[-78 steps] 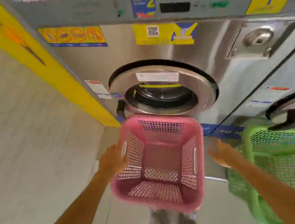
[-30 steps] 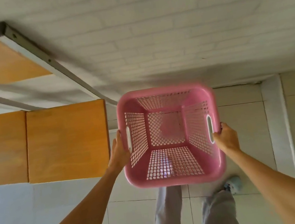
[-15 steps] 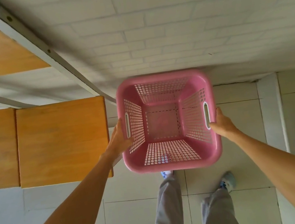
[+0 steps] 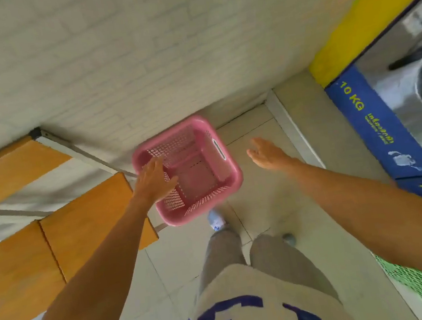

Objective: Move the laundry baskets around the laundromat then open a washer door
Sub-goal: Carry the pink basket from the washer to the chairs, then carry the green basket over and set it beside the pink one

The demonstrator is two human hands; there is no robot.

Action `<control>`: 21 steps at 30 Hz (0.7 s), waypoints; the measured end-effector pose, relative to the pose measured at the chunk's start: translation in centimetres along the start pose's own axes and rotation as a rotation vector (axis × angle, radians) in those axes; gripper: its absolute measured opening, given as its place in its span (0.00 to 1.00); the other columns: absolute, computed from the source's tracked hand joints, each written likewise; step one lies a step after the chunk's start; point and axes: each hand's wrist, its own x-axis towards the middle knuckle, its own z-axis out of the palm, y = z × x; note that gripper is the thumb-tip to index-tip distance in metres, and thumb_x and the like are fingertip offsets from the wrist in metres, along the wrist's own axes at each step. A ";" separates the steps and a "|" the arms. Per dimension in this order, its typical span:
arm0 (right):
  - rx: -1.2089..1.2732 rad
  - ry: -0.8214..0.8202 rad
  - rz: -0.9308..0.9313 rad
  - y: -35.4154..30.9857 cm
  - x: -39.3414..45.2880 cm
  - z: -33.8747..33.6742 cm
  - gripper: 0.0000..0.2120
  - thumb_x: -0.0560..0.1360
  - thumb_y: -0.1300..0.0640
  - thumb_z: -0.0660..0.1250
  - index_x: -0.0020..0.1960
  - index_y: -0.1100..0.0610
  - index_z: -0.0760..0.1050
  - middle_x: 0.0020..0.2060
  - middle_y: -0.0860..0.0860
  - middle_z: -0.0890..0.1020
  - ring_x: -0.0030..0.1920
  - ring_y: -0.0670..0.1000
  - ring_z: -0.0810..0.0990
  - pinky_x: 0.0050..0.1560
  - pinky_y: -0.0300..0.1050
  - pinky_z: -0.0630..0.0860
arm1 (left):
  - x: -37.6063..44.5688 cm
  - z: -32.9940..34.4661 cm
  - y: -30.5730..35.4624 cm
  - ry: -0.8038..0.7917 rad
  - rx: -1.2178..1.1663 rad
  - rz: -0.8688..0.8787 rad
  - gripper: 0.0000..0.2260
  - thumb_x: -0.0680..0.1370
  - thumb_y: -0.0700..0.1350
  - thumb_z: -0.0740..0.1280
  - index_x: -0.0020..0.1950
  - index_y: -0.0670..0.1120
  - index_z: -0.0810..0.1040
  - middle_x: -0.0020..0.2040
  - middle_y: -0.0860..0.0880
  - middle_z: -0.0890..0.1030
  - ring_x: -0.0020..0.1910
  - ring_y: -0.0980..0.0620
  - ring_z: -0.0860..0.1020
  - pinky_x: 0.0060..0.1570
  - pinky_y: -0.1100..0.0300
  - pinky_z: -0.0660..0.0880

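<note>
Sitting empty on floor tiles (image 4: pixel 270 205), pink basket (image 4: pixel 201 174); both hands spread wide.

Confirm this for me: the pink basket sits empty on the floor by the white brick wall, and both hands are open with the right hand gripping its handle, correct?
Not quite. The head view shows the right hand open and clear of the pink basket, with bare floor between them, not gripping its handle. The rest holds: the basket is empty, on the floor by the white brick wall, and the left hand is open too.
</note>
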 end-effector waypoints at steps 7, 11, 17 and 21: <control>0.181 0.266 0.298 17.2 -14.0 -1.3 0.24 0.81 0.46 0.53 0.73 0.56 0.64 0.69 0.58 0.70 0.68 0.61 0.71 0.67 0.58 0.69 | -0.7 1.2 15.3 -0.058 0.287 0.382 0.36 0.74 0.70 0.59 0.75 0.50 0.62 0.73 0.44 0.70 0.67 0.40 0.74 0.65 0.39 0.73; 0.307 0.356 0.490 29.7 -25.7 1.6 0.25 0.80 0.45 0.49 0.68 0.59 0.71 0.66 0.63 0.72 0.65 0.64 0.73 0.65 0.60 0.69 | -4.8 5.9 28.8 -0.089 0.425 0.565 0.36 0.78 0.59 0.65 0.80 0.45 0.57 0.78 0.42 0.64 0.71 0.39 0.70 0.70 0.44 0.68; 0.466 0.522 0.768 45.6 -45.0 8.4 0.26 0.81 0.44 0.55 0.73 0.59 0.64 0.72 0.61 0.67 0.72 0.63 0.65 0.70 0.59 0.64 | -15.8 17.1 46.9 -0.115 0.433 0.838 0.36 0.77 0.57 0.68 0.80 0.45 0.60 0.78 0.42 0.65 0.75 0.41 0.66 0.72 0.47 0.64; 0.588 0.620 0.921 53.4 -54.8 13.2 0.27 0.80 0.46 0.57 0.74 0.60 0.63 0.70 0.63 0.69 0.70 0.64 0.68 0.68 0.61 0.66 | -22.7 23.8 55.3 -0.175 0.534 0.962 0.35 0.78 0.56 0.67 0.79 0.44 0.59 0.77 0.42 0.65 0.75 0.40 0.66 0.72 0.44 0.64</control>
